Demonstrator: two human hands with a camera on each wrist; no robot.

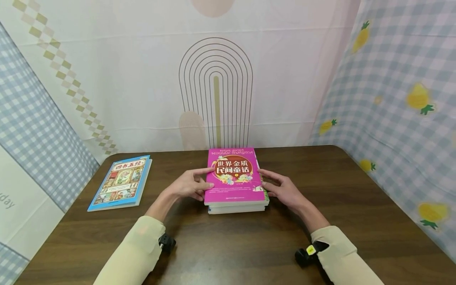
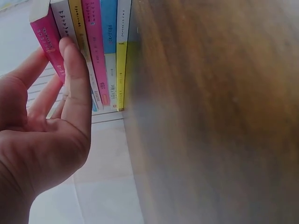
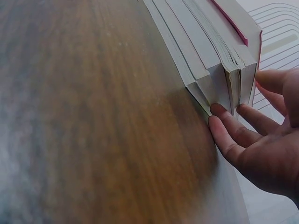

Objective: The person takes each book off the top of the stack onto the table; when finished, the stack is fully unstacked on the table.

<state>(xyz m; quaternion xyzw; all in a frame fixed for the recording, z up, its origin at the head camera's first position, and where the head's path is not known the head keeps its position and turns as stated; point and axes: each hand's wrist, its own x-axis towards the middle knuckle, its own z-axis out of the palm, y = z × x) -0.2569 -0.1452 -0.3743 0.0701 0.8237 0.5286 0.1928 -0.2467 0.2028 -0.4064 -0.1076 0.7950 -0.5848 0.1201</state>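
A stack of several books sits on the table, topped by a pink book (image 1: 228, 194) with white Chinese characters on its cover. My left hand (image 1: 189, 184) touches the left, spine side of the stack near the top, its fingers extended. In the left wrist view the spines are pink, white, yellow and blue, with a finger (image 2: 77, 88) against the upper ones. On the opposite side, my right hand (image 1: 283, 192) rests its fingertips (image 3: 219, 109) along the page edges. Those edges (image 3: 196, 42) are slightly uneven in the right wrist view.
A blue book (image 1: 121, 182) with a picture cover lies apart on the left of the brown wooden table (image 1: 235, 249). A white patterned cloth (image 1: 149, 79) hangs behind the table. Checked cloths (image 1: 399, 130) hang at the sides.
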